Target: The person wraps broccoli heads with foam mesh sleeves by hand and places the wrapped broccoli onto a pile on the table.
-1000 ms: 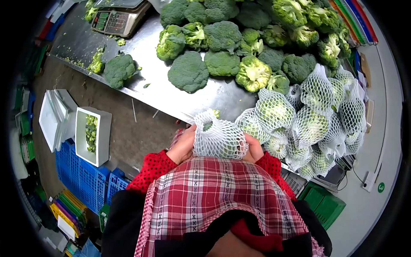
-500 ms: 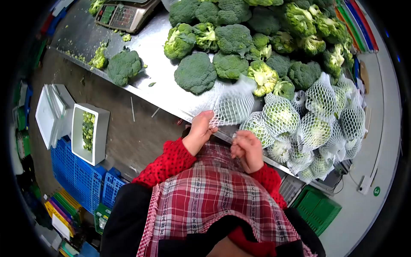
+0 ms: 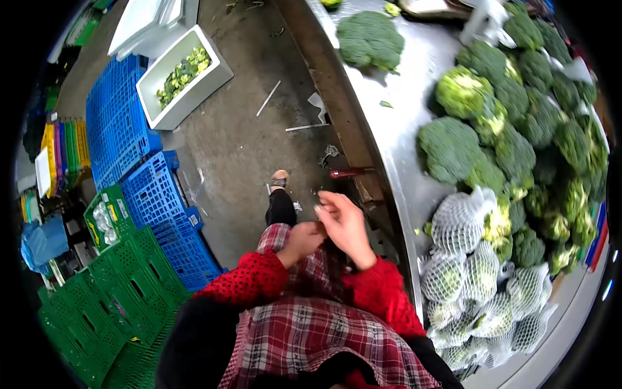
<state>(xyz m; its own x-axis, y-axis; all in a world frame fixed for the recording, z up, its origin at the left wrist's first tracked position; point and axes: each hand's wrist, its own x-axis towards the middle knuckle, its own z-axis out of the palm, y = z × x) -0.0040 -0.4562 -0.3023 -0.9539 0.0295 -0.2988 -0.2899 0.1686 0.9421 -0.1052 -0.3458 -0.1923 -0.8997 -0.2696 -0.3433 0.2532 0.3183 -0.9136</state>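
Observation:
My left hand (image 3: 303,241) is curled in front of the plaid apron, its fingertips partly hidden where they meet my right hand; whatever they pinch, if anything, cannot be made out. Close beside it, my right hand (image 3: 346,225) has bent, slightly spread fingers, with nothing visible in them. Both are over the floor, left of the metal table (image 3: 405,97). On the table, a broccoli head in white foam netting (image 3: 459,223) lies nearest to my right hand. Below it is a pile of netted broccoli (image 3: 492,318). Bare broccoli heads (image 3: 448,149) are heaped further up.
A white foam box (image 3: 217,81) with broccoli pieces stands on the floor at upper left. Blue crates (image 3: 116,120) and green crates (image 3: 116,292) line the left side. A single broccoli head (image 3: 370,40) sits near the table edge (image 3: 372,129).
My left hand has let go of the netted broccoli, which now lies on the table. Both hands have come together off the table's edge. The view has turned left, showing more floor and crates.

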